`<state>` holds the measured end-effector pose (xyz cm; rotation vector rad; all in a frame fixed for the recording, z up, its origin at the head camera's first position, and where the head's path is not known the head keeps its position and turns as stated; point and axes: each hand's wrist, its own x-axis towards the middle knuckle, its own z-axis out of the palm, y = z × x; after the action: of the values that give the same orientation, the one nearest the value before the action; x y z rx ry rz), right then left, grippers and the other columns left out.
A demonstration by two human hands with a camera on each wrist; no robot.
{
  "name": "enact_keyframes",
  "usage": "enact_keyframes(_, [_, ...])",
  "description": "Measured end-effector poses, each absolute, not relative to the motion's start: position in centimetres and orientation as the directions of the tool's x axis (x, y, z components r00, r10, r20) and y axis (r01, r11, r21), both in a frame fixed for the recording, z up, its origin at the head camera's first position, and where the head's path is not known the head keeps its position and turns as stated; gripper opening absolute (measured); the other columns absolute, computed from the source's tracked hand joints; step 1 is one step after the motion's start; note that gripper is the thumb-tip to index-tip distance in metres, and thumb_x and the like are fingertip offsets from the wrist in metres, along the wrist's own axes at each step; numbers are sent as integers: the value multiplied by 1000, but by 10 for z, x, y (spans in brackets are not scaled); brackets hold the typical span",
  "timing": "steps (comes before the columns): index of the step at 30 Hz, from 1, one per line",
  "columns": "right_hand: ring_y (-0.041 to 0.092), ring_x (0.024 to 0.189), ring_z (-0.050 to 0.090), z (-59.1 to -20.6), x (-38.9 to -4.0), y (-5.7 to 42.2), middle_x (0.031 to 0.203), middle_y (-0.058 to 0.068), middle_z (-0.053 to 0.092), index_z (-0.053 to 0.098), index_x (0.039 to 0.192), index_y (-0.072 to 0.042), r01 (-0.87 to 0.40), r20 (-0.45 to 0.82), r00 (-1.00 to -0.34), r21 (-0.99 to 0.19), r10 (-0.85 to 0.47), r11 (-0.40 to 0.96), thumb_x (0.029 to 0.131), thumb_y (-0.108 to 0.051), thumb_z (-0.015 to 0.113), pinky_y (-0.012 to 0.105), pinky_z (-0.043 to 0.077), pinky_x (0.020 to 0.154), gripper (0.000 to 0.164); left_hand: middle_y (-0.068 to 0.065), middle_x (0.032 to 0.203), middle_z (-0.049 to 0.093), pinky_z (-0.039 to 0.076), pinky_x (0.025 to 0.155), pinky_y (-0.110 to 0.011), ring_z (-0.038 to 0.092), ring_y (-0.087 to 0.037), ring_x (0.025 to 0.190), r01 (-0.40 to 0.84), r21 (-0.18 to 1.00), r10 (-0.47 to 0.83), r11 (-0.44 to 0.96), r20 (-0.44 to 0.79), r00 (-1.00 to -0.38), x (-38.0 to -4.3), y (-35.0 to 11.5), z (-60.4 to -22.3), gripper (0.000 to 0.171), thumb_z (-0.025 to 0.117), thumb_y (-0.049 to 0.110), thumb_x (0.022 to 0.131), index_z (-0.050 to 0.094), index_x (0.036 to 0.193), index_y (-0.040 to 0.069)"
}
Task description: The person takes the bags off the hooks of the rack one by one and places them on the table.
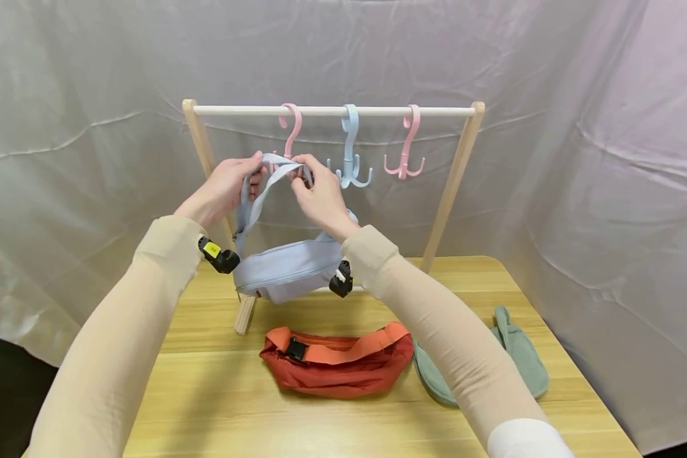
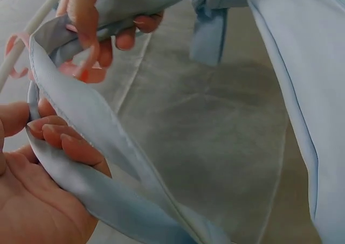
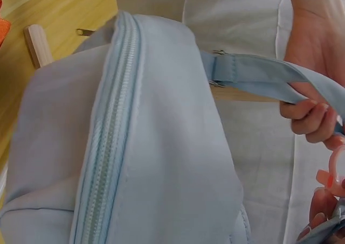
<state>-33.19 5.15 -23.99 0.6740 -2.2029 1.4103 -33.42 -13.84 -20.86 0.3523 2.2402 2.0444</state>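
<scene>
A light blue belt bag [image 1: 289,264] hangs in the air by its strap [image 1: 263,196], below both hands. My left hand [image 1: 235,184] pinches the strap on the left, thumb against fingers, as the left wrist view also shows. On the other side my right hand [image 1: 322,194] grips the strap close to the left pink hook [image 1: 292,130]. The strap loop overlaps this hook's lower prongs in the head view. In the right wrist view the bag's zipper [image 3: 110,131] and the strap's buckle [image 3: 217,69] show.
A white rail [image 1: 240,111] on wooden legs carries the hooks, with a blue hook [image 1: 350,146] and another pink hook [image 1: 406,143] to the right. On the wooden table [image 1: 206,407] lie a red-orange belt bag [image 1: 343,375] and a green bag [image 1: 527,362], partly behind my right forearm.
</scene>
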Motion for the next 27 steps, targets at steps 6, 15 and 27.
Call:
enact_keyframes(6, [13, 76, 53, -241, -332, 50, 87, 3, 59, 64, 119, -11, -631, 622, -765, -672, -166, 387, 96, -8, 55, 20, 39, 68, 26, 5, 70, 44, 34, 65, -26, 40, -11, 66, 192, 975, 153, 114, 174, -973, -331, -134, -197, 34, 46, 35, 107, 58, 83, 14])
enact_keyframes(15, [15, 76, 52, -241, -333, 48, 92, 4, 62, 64, 123, -12, -640, 629, -759, -673, -167, 372, 94, -5, 55, 21, 39, 69, 31, 8, 72, 57, 40, 64, -23, 48, -8, 68, 290, 954, 76, 77, 284, -956, -325, -128, -193, 30, 57, 34, 103, 64, 82, 14])
enact_keyframes(27, [17, 79, 52, -243, -331, 50, 90, 4, 59, 64, 121, -12, -633, 629, -764, -689, -143, 351, 96, -7, 54, 23, 39, 69, 27, 12, 80, 68, 49, 77, -23, 62, -7, 80, 348, 921, 158, 177, 322, -933, -322, -132, -209, 28, 53, 36, 104, 67, 87, 19])
